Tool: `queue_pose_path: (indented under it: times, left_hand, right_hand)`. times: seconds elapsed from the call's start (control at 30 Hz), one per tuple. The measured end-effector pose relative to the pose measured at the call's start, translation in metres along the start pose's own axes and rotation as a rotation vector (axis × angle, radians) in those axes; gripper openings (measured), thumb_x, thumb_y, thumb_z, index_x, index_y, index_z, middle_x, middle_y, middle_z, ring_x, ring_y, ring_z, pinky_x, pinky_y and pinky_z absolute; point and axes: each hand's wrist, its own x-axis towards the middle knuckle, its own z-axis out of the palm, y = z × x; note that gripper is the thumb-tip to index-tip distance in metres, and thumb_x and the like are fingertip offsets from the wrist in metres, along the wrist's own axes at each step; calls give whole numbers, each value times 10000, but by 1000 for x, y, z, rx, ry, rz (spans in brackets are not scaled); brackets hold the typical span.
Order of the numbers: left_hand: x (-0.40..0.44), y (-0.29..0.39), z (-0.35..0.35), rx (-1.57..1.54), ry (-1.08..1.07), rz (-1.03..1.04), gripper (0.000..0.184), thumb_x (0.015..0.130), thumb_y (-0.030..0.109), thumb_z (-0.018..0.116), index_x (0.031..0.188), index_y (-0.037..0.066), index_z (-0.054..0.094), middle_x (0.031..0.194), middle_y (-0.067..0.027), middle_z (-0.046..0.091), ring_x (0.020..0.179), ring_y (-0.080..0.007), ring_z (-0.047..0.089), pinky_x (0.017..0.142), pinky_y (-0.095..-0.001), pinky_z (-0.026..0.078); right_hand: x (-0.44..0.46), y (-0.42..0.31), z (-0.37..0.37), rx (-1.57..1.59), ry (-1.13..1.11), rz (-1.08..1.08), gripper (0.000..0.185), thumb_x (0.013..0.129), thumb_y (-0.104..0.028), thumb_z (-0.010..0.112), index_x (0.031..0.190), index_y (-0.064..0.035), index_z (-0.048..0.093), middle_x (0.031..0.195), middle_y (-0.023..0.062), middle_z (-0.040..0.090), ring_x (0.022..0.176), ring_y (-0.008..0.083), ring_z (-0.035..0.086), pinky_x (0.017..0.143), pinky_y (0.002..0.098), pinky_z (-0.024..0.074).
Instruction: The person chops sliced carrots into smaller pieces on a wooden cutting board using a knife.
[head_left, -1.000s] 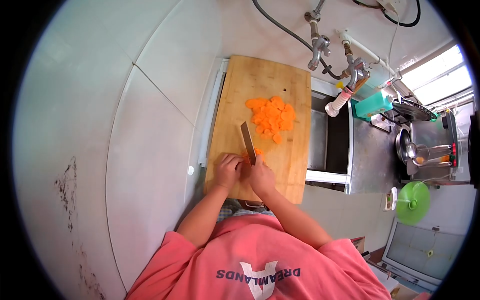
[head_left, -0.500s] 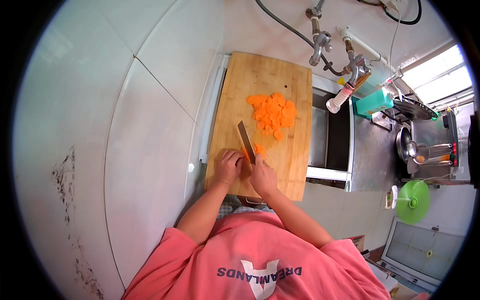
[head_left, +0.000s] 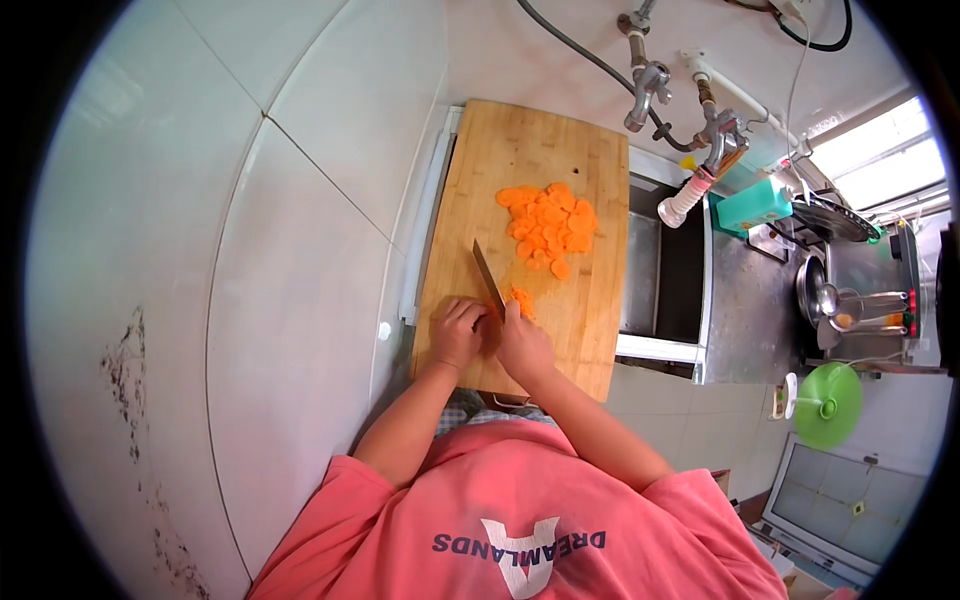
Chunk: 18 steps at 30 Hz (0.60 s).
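My right hand [head_left: 525, 350] grips a kitchen knife [head_left: 487, 272] by its handle, the blade slanting away and to the left over a wooden cutting board [head_left: 480, 160]. Curled fingertips of my left hand [head_left: 458, 332] press on carrot slices beside the blade; the fingers and knife mostly hide these. Just right of the blade lies a small heap of finely cut carrot [head_left: 521, 298]. Farther up the board is a loose pile of round carrot slices [head_left: 548, 228].
A sink [head_left: 640, 275] adjoins the board's right side, with a faucet [head_left: 715, 140] above it. Beyond stand a teal container [head_left: 752, 207], a pan [head_left: 808, 285] and several metal utensils. A tiled wall [head_left: 300, 270] rises close on the left.
The knife blade has turned slightly, its edge now seen thinner, and my right hand has shifted a little left. My left hand stays nearly in place. The whole view has shifted slightly.
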Motion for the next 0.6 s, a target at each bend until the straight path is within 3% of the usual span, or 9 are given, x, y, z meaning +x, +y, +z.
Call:
queue_pose_path:
  times: [0.07,0.2,0.27,0.6]
  left_hand:
    - [1,0,-1,-9,-8,-4,151,664,-31,644,793,48,638,850,-64,643,843,-274,594,735,-358,501]
    - [1,0,-2,20,4,28,153,649,-24,664,780,53,647,838,-66,648,820,-269,597,719,-359,501]
    - [3,3,-3,18,9,27,155,639,-20,678,772,56,657,828,-67,654,799,-267,599,708,-360,499]
    - [3,5,-3,-24,15,20,146,656,-22,666,779,52,640,829,-65,639,807,-269,596,707,-355,499]
  right_hand:
    - [4,1,3,-63,7,-27,384,776,-83,546,1128,-12,409,823,226,621,678,396,635,577,466,510]
    - [1,-2,4,-59,27,-18,355,789,-108,554,1097,-12,408,831,231,625,666,392,635,565,461,507]
    - [1,-2,4,58,46,69,257,849,-113,539,1039,-11,401,795,233,626,703,410,623,601,487,489]
    - [-4,-4,-5,47,5,56,252,867,-120,540,1041,-3,400,887,245,628,742,422,613,627,504,477]
